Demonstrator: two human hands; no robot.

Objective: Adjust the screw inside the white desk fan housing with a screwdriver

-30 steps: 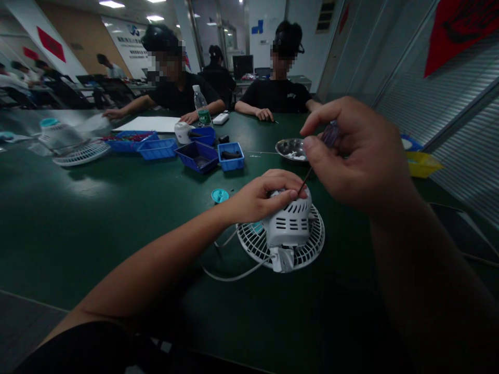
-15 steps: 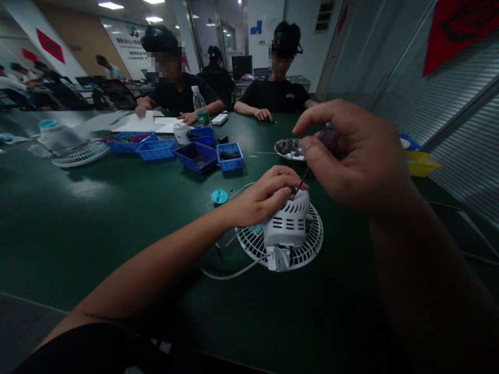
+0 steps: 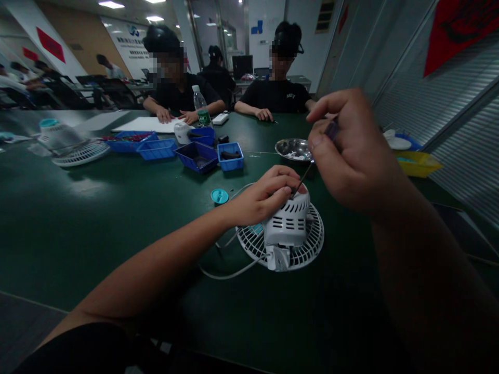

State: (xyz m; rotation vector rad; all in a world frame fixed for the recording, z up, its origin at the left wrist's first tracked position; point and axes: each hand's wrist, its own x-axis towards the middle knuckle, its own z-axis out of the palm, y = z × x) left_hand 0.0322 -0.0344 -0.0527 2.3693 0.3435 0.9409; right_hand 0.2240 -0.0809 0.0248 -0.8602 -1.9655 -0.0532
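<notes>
A white electric fan (image 3: 287,224) lies grille-down on the dark green table, its slotted motor housing on top. My left hand (image 3: 271,191) is closed over the far top of that housing, fingers wrapped across it. In my right hand (image 3: 353,156) is a screwdriver (image 3: 305,175), gripped by its dark handle. Its thin shaft slants down to the housing top beside my left fingers; the tip is hidden there. A white cord (image 3: 234,277) loops out on the left side. Beyond my left wrist lies a round teal cap (image 3: 219,196).
Blue bins (image 3: 197,158) stand in a row beyond, with a metal bowl (image 3: 292,149) of small white parts near my right hand. A yellow bin (image 3: 419,163) is at right, another fan (image 3: 74,148) at left. Two people sit across, near a water bottle (image 3: 201,108).
My right hand has shifted slightly right and turned on the screwdriver, tilting its shaft further right. My left hand and the fan stay put. A person opposite has laid down the lifted white paper.
</notes>
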